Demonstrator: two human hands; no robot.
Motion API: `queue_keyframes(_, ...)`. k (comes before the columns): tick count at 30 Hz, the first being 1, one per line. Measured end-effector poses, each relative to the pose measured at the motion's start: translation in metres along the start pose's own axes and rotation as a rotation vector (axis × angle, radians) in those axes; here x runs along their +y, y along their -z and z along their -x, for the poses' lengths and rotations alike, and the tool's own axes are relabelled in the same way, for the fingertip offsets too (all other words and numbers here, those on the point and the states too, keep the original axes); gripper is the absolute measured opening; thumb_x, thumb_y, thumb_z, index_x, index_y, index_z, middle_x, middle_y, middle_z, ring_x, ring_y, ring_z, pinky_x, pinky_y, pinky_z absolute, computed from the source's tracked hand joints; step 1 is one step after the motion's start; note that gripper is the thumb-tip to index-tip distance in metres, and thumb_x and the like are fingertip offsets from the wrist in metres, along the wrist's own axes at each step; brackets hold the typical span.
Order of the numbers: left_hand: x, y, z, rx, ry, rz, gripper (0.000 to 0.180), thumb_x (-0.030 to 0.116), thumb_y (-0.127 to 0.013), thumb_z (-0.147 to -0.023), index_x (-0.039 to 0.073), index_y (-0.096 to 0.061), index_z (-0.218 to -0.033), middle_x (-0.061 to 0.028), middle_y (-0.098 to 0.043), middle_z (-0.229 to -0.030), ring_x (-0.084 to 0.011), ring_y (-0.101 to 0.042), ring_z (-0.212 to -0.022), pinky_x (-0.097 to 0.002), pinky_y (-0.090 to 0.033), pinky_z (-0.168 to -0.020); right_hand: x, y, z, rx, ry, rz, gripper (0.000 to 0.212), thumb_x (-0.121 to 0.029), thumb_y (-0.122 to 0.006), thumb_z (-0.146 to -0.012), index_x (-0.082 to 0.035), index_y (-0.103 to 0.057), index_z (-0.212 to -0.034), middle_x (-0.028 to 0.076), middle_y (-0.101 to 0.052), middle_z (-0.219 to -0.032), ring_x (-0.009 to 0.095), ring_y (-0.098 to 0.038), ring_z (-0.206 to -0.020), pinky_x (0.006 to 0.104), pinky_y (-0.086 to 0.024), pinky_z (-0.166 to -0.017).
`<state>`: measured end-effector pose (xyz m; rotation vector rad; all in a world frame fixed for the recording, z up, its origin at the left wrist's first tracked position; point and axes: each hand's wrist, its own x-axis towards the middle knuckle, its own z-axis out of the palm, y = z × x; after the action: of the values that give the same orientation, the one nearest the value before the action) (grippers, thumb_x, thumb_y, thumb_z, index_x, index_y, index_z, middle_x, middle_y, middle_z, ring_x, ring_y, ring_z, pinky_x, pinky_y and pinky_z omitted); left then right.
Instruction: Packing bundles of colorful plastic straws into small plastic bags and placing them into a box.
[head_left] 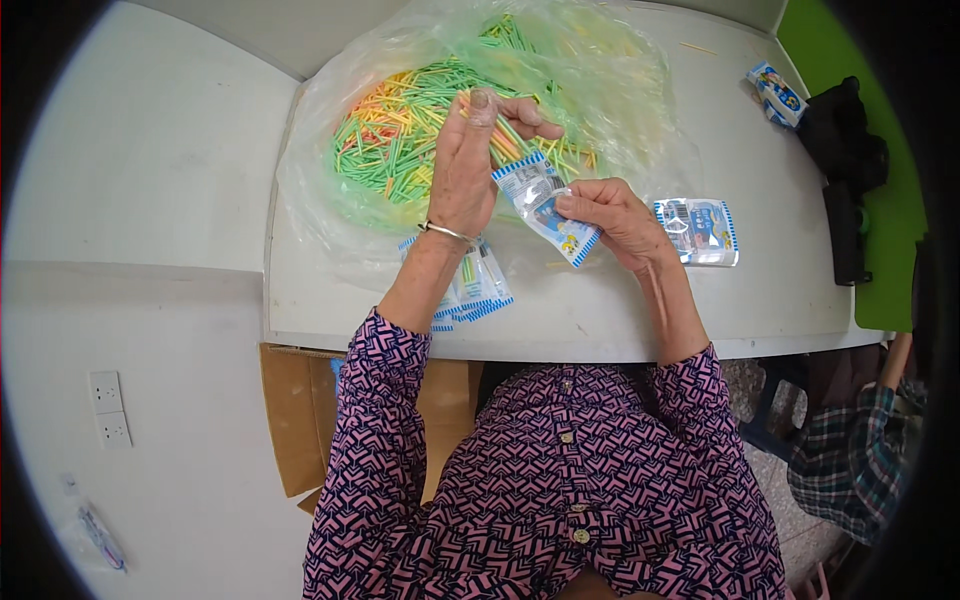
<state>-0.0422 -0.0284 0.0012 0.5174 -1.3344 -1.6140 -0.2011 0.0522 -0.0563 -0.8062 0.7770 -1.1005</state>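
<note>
Left hand [463, 170]: it wears a thin silvery metal bangle [447, 232], and its thumb and fingers are closed on a small bundle of thin orange and green sticks [504, 140]
Right hand [622, 222]: it pinches a flat blue-and-white plastic packet [540, 205] between thumb and fingers
Hands: they are apart, but near to each other
Held packet: it is tilted above a smooth white counter [600, 325], its upper end beside the bundle; if some sticks are inside, I cannot tell
Large clear plastic bag [635, 110]: it lies beyond the hands, with many loose green, yellow and orange sticks [395, 130]
Near the wrists: several blue-edged transparent packets [478, 285] overlap below the left one, and one blue-and-white printed pouch [700, 232] lies beside the right one
</note>
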Motion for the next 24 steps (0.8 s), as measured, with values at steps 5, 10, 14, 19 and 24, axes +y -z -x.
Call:
queue_keyframes(5,0.002,-0.007,0.010,-0.012,0.031,-0.019,0.033,0.036,-0.041,-0.099,0.004,-0.044,-0.100,-0.0138,-0.061,-0.097,-0.0245,-0.064,-0.093,-0.0351,-0.050,-0.086,-0.002,0.002,0.002,0.003,0.016,0.043,0.017,-0.019,-0.067,-0.086,-0.002,-0.068,-0.085,-0.001,-0.064,-0.076,0.004,-0.055,-0.068,0.0204,-0.043,-0.062)
queue_keyframes(10,0.006,-0.005,0.014,-0.040,-0.059,-0.143,0.031,0.034,-0.040,-0.100,0.003,-0.041,-0.102,-0.0180,-0.061,-0.101,-0.0262,-0.063,-0.097,-0.0359,-0.050,-0.088,-0.004,0.000,0.005,0.037,0.034,0.125,0.019,-0.021,-0.068,-0.085,-0.002,-0.069,-0.083,-0.001,-0.064,-0.073,0.004,-0.054,-0.067,0.0201,-0.042,-0.063)
queue_keyframes(14,0.015,-0.008,0.016,-0.044,-0.077,-0.205,0.029,0.032,-0.039,-0.100,0.003,-0.040,-0.101,-0.0198,-0.061,-0.101,-0.0269,-0.063,-0.098,-0.0356,-0.050,-0.088,-0.002,0.001,0.005,0.012,0.032,0.171,0.020,-0.020,-0.068,-0.084,0.000,-0.070,-0.086,0.000,-0.065,-0.074,0.004,-0.055,-0.067,0.0205,-0.042,-0.064)
queue_keyframes(19,0.011,-0.013,0.022,-0.057,-0.084,-0.202,0.030,0.033,-0.037,-0.101,0.003,-0.041,-0.098,-0.0204,-0.061,-0.102,-0.0292,-0.063,-0.100,-0.0372,-0.049,-0.089,-0.003,0.001,0.006,-0.004,0.024,0.144,0.020,-0.019,-0.069,-0.084,0.000,-0.071,-0.087,0.001,-0.066,-0.075,0.005,-0.056,-0.068,0.0208,-0.043,-0.065)
queue_keyframes(24,0.017,-0.015,0.024,-0.045,-0.109,-0.225,0.033,0.035,-0.036,-0.101,0.003,-0.042,-0.097,-0.0198,-0.060,-0.104,-0.0315,-0.062,-0.102,-0.0400,-0.049,-0.090,-0.003,-0.001,0.009,-0.031,0.015,0.137,0.020,-0.019,-0.069,-0.084,0.001,-0.071,-0.088,0.002,-0.066,-0.076,0.006,-0.057,-0.070,0.0211,-0.044,-0.065)
